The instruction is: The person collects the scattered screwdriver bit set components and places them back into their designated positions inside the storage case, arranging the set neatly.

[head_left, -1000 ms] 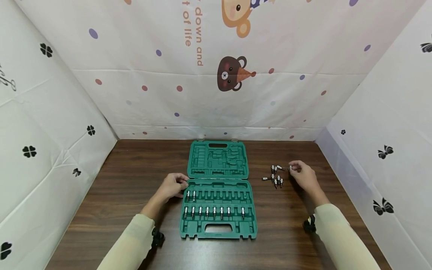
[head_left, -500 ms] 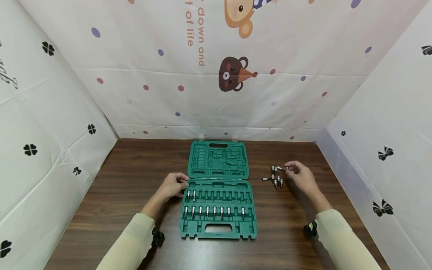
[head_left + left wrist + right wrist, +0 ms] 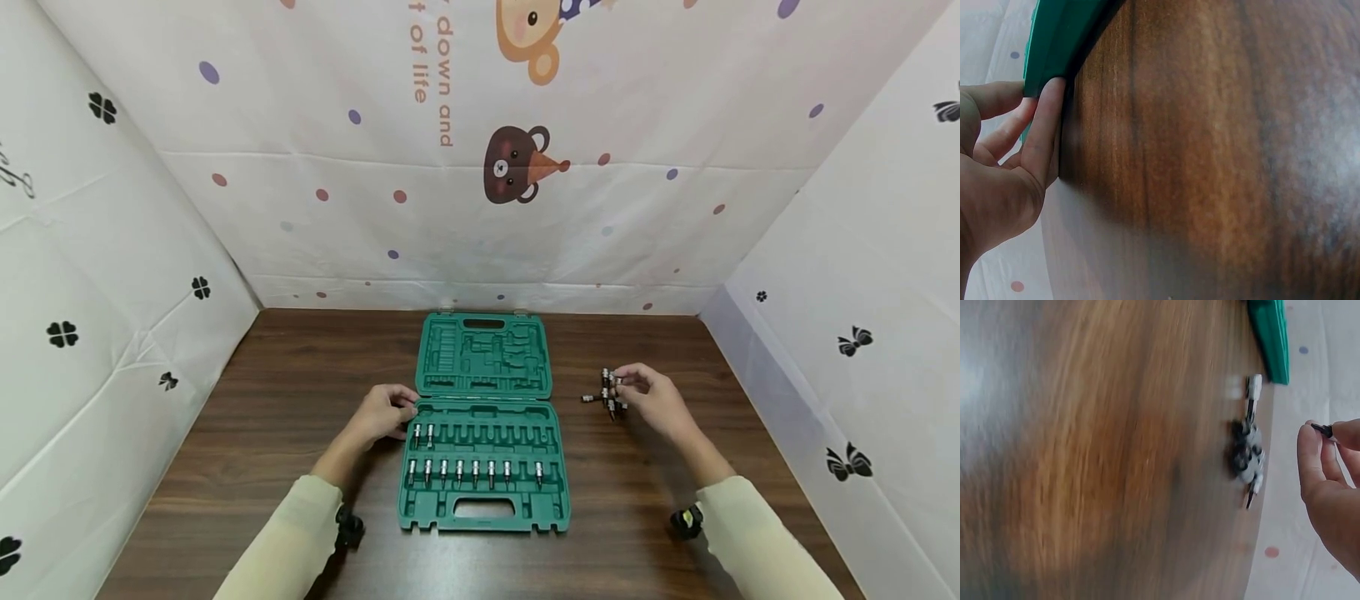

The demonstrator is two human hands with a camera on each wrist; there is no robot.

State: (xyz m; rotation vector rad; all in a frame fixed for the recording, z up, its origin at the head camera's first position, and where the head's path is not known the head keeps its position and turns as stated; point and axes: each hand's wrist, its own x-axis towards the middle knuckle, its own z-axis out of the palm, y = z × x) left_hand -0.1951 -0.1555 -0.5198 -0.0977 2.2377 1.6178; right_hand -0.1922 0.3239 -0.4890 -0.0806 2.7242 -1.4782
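"Head view: from a distance, what did I have on screen?"

"The green case (image 3: 536,506) lay open on the wooden table (image 3: 300,533), its left edge pinched by the person's left hand (image 3: 378,412); I counted ten bits (image 3: 476,468) in its slots."

"And the right hand (image 3: 658,402)?"

"It gripped a small bit (image 3: 1320,429) between thumb and fingers (my right wrist view caught the dark tip), near a cluster of loose bits (image 3: 1249,453), right of the case."

Pinching a small dark-tipped bit (image 3: 1321,429) in the fingers (image 3: 1310,459) of the right hand (image 3: 1338,503), before a pale dotted sheet (image 3: 1294,578). Showing a blurred cluster of bits (image 3: 1250,453) on the wood-grained desk (image 3: 1116,456), near a green case (image 3: 1274,344).
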